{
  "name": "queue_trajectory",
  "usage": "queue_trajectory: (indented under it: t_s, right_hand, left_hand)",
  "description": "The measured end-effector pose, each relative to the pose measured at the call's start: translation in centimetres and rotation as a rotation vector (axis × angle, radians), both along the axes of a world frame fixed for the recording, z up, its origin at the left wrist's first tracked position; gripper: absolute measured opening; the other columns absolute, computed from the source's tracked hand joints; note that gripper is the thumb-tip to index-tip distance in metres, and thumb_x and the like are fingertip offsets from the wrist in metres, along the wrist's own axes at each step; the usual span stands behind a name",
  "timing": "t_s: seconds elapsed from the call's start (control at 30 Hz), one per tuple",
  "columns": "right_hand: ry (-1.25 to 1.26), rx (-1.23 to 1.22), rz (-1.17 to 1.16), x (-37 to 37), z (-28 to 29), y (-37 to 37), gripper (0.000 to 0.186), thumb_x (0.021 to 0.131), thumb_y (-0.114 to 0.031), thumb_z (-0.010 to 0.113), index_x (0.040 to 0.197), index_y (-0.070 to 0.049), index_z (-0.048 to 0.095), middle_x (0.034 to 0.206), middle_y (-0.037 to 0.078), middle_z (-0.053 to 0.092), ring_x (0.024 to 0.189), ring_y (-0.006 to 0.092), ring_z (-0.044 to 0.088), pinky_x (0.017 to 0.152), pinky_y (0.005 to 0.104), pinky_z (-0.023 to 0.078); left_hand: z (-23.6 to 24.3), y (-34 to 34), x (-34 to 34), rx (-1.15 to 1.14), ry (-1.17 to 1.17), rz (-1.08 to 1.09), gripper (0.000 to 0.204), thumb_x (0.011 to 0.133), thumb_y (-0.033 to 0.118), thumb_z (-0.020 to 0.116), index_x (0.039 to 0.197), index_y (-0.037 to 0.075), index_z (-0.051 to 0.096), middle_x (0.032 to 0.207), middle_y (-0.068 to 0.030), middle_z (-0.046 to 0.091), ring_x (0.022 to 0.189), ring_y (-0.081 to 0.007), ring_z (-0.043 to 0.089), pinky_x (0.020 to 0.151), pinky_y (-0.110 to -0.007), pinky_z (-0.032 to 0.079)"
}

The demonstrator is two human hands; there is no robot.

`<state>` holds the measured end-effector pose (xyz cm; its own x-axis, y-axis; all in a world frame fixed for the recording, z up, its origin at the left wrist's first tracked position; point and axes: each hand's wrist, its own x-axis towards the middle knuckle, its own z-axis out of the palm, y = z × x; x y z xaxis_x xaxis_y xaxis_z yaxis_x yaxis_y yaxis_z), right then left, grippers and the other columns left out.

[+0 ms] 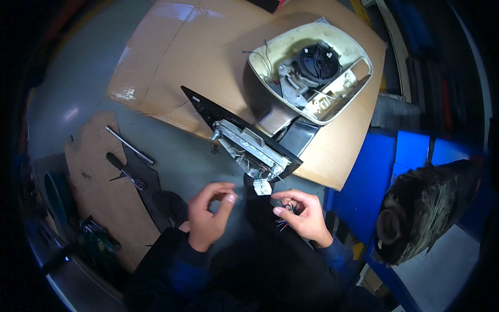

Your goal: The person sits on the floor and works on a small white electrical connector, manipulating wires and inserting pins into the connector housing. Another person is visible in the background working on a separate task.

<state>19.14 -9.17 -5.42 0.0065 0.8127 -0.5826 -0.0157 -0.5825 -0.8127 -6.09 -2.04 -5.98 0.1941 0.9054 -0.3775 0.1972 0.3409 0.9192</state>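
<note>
A vehicle side mirror lies in front of me, its cream mirror housing (260, 62) facing up without glass and with a round black adjuster motor (318, 62) inside. Its dark triangular mounting base (249, 132) carries a metal bracket and a bolt on the near side. From the lower end of the base, thin wires run to a white connector (262, 187). My left hand (210, 213) is left of the connector, empty, with thumb and fingers curved apart. Right of the connector, my right hand (306, 214) is closed on several thin loose wires (281, 224) with coloured ends.
A cardboard sheet (161, 67) lies under the mirror. On another cardboard piece (99, 177) at left are a metal bar (130, 145) and a ratchet (125, 170). Blue bins (364, 177) stand at right, beside a worn, dark, block-like part (421, 213).
</note>
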Motion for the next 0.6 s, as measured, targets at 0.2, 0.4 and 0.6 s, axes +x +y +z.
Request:
queue_trajectory:
  t_s: [0.2, 0.4, 0.6]
  right_hand:
    - [-0.070, 0.041, -0.082, -1.5, 1.3, 1.3, 0.027, 0.092, -0.004, 0.088, 0.117, -0.001, 0.080, 0.074, -0.008, 0.051, 0.068, 0.0016, 0.044, 0.062, 0.0213, 0.035]
    - [-0.271, 0.141, -0.028, -2.2, 0.8, 3.4, 0.021, 0.091, -0.007, 0.090, 0.109, -0.002, 0.081, 0.064, -0.008, 0.041, 0.060, 0.0024, 0.037, 0.056, 0.0237, 0.031]
    - [-0.249, 0.204, 0.083, -2.3, 1.6, 4.7, 0.017, 0.089, -0.006, 0.090, 0.104, -0.001, 0.083, 0.064, -0.007, 0.050, 0.061, 0.0023, 0.042, 0.057, 0.0249, 0.035]
  left_hand:
    - [0.2, -1.2, 3.3, 0.020, -0.105, 0.022, 0.027, 0.100, 0.000, 0.073, 0.126, -0.005, 0.071, 0.113, -0.0132, 0.078, 0.094, -0.0169, 0.075, 0.084, -0.029, 0.058]
    - [0.6, 1.9, 5.1, 0.125, -0.079, 0.045, 0.015, 0.099, 0.001, 0.074, 0.114, -0.004, 0.075, 0.103, -0.0125, 0.077, 0.084, -0.0187, 0.074, 0.078, -0.029, 0.057]
    - [0.9, 3.4, 4.9, -0.003, -0.070, -0.023, 0.010, 0.100, 0.004, 0.075, 0.095, -0.005, 0.072, 0.085, -0.0090, 0.072, 0.073, -0.0137, 0.071, 0.067, -0.029, 0.052]
